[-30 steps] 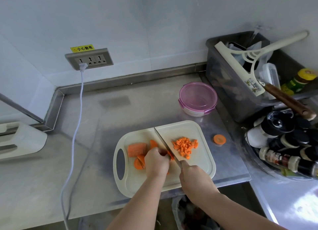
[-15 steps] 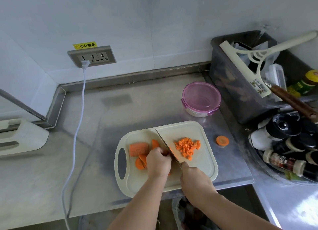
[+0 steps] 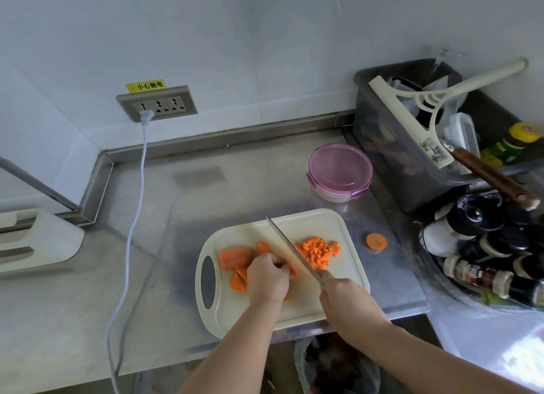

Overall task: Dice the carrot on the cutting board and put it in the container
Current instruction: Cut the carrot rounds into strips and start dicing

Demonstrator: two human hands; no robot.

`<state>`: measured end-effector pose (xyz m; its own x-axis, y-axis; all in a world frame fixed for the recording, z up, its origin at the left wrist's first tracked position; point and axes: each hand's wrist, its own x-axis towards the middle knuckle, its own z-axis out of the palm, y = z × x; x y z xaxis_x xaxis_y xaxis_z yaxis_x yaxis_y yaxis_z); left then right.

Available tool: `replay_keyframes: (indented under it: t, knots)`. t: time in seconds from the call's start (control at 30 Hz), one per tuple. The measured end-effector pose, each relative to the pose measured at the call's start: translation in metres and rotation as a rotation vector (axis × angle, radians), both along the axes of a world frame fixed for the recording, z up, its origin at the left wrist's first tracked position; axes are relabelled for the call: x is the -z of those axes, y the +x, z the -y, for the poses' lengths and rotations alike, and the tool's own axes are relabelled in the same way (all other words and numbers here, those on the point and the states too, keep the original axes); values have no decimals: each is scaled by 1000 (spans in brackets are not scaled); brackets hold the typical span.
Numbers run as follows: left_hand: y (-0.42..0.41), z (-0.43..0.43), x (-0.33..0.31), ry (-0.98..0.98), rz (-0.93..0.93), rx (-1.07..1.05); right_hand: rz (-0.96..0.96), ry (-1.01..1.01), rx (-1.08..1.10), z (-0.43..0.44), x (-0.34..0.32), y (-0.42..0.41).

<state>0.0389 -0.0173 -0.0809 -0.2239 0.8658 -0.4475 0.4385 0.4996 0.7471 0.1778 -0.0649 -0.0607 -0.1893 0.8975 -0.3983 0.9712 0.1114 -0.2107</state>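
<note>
Cable, white, thin (image 3: 138,187), hangs from a grey wall socket panel (image 3: 157,103) far left of both grips and trails over the stainless steel counter (image 3: 206,193). Cream plastic cutting board with an oval handle slot (image 3: 294,314) lies at the counter's near edge under both hands.

Thick orange carrot chunk (image 3: 235,256) lies on the board just left of the left grip. A few flat orange carrot slices (image 3: 237,281) sit at that hand's near-left side, partly hidden under it.

Left hand (image 3: 268,277) comes in from below with the forearm angled up and right. Knuckles are up and fingers curled down in a claw, clamped over a small orange carrot piece (image 3: 293,271) and pinning it to the board. The fingertips sit right against the blade.

Long steel kitchen knife (image 3: 293,249) runs diagonally, tip up-left beyond the left hand and heel down-right, edge down on the board between the left grip and the dice.

Pile of small orange carrot cubes (image 3: 318,250) lies on the board just right of the blade, above the right grip.

Right hand (image 3: 344,302) is wrapped tight round the knife handle, which is hidden in the fist. Its forearm enters from bottom right.

Round clear container with a purple lid (image 3: 340,169) sits lid-on on the counter, beyond the board and well apart from both grips. One orange carrot round (image 3: 376,241) lies off the board, right of the dice. Dark grey plastic bin (image 3: 391,158) stands further right.
</note>
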Motion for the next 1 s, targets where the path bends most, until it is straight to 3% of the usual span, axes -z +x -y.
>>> replay_keyframes:
  t: [0.17, 0.27, 0.33, 0.4, 0.47, 0.57, 1.0]
  knots:
    - [-40, -9, -21, 132, 45, -127, -14, 154, -119, 16, -2, 33]
    - [-64, -19, -38, 298, -67, -195, 11, 286, -238, 24, 7, 51]
    - [-61, -20, -50, 363, -81, -9, 19, 333, -258, 26, 14, 59]
    - [-44, -15, -58, 317, -110, 390, 18, 398, -325, 24, 17, 64]
    - [-26, -8, -55, 276, -278, 818, 34, 464, -387, 20, 15, 66]
    - [-12, -1, -37, 251, -458, 1084, 43, 483, -451, 14, 13, 70]
    - [-4, -2, -13, 290, -529, 1008, 111, 418, -528, 0, 10, 84]
